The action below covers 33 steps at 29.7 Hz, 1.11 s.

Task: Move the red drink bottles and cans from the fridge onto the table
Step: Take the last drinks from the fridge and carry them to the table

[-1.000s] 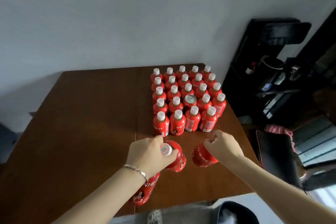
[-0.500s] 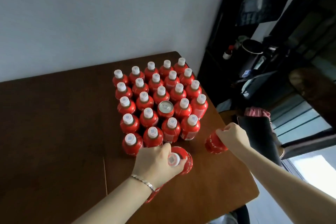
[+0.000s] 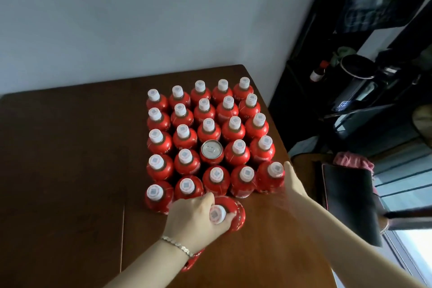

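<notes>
Several red drink bottles with white caps (image 3: 205, 126) stand in tight rows on the brown wooden table (image 3: 70, 170), with one silver-topped red can (image 3: 211, 150) among them. My left hand (image 3: 194, 215) is shut on a tilted red bottle (image 3: 237, 214) just in front of the front row, its cap between my fingers. A second red bottle (image 3: 192, 263) shows under my left wrist. My right hand (image 3: 292, 182) is wrapped on the right side of an upright red bottle (image 3: 268, 180) at the right end of a front row; its fingers are hidden.
A black shelf unit (image 3: 327, 91) with a kettle and a small bottle stands right of the table. A black chair back (image 3: 348, 201) with pink cloth (image 3: 353, 161) sits close to the table's right edge. The wall runs behind the table.
My right hand has carried its bottle forward and stood it upright at the right end of the block. The left hand has shifted its tilted bottle closer to the front row.
</notes>
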Motion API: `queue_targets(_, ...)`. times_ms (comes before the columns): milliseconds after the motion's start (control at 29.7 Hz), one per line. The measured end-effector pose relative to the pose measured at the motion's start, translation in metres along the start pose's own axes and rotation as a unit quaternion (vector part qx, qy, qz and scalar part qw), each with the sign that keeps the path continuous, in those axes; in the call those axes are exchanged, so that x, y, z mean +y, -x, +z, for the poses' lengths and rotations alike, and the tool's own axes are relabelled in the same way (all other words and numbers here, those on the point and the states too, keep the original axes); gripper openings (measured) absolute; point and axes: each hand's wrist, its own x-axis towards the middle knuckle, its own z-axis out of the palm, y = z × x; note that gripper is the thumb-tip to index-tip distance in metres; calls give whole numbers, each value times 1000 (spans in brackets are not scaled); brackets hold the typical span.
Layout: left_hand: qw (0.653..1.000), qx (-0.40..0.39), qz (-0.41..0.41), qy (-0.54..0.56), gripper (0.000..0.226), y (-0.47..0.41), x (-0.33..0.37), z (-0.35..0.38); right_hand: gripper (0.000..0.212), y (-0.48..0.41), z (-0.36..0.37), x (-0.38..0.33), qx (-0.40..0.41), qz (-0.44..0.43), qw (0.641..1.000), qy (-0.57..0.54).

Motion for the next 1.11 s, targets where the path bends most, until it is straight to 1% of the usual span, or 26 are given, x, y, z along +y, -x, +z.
queue_targets(34, 1000, -4, -4, 4, 46, -1, 0, 1, 59, 0, 1, 3, -21, 29, 998, -55)
queue_targets(67, 1000, -11, -9, 8, 46, -1, 0, 2, 53, 6, 2, 4, -23, 34, 995, -89)
queue_targets(101, 1000, -23, -17, 5, 46, 0, 0, 1, 48, 10, 2, 3, -22, 26, 994, -102)
queue_targets(134, 1000, -24, -13, -4, 46, 0, -2, 2, 44, 17, 1, 4, -24, 15, 996, -84)
queue_targets(168, 1000, -26, -7, -13, 47, 1, -4, 4, 41, 25, 0, 8, -40, 10, 999, -32)
queue_targets(202, 999, -29, -5, -26, 46, 2, -6, 6, 40, 35, 0, 14, -67, 6, 997, 44)
queue_targets(235, 999, -28, -6, -34, 46, 3, -7, 7, 42, 43, 3, 23, -103, 3, 985, 135)
queue_targets(269, 999, -24, -2, -27, 46, 4, -9, 8, 50, 48, 7, 33, -141, -20, 964, 224)
queue_targets(303, 999, -26, -7, -25, 46, 4, -9, 6, 65, 52, 11, 44, -176, -84, 930, 312)
queue_targets(336, 999, -23, -6, -39, 45, 5, -9, 4, 82, 56, 15, 54, -204, -171, 883, 388)
queue_targets(370, 998, -31, -4, -52, 43, 7, -11, 4, 88, 60, 20, 63, -225, -250, 835, 436)
queue_targets(403, 997, -30, 5, -72, 42, 10, -10, 3, 86, 63, 26, 71, -234, -311, 793, 468)
queue_targets(437, 996, -52, 5, -78, 42, 12, -9, 1, 82, 68, 32, 76, -226, -351, 768, 486)
queue_targets(471, 995, -64, 2, -77, 44, 15, -9, 1, 79, 72, 35, 79, -214, -372, 762, 485)
queue_targets(538, 995, -71, -6, -75, 48, 19, -12, -4, 75, 77, 43, 88, -194, -383, 774, 465)
queue_targets(605, 995, -78, -25, -51, 53, 23, -21, -8, 77, 80, 51, 95, -177, -371, 798, 441)
queue_targets(672, 994, -84, -72, -18, 55, 31, -35, -11, 79, 81, 62, 103, -161, -349, 833, 399)
queue_targets(740, 989, -85, -124, 13, 49, 39, -49, -9, 77, 81, 74, 113, -146, -333, 860, 357)
queue_targets(874, 979, -89, -175, 48, 35, 54, -71, 9, 67, 77, 89, 129, -132, -297, 881, 345)
queue_targets(908, 977, -78, -187, 64, 35, 57, -77, 13, 65, 76, 91, 131, -127, -292, 884, 342)
queue_targets(941, 973, -65, -204, 90, 41, 60, -82, 18, 64, 76, 92, 134, -123, -290, 888, 336)
queue_targets(1009, 958, -35, -254, 132, 66, 67, -89, 24, 67, 76, 94, 138, -115, -290, 895, 320)
queue_targets(1042, 946, -35, -288, 142, 76, 70, -92, 28, 68, 76, 95, 139, -111, -287, 899, 312)
queue_targets(1076, 923, -44, -336, 181, 81, 73, -95, 30, 69, 77, 96, 141, -107, -280, 904, 306)
queue_targets(1110, 883, -67, -388, 256, 79, 74, -96, 32, 70, 77, 97, 143, -103, -273, 909, 298)
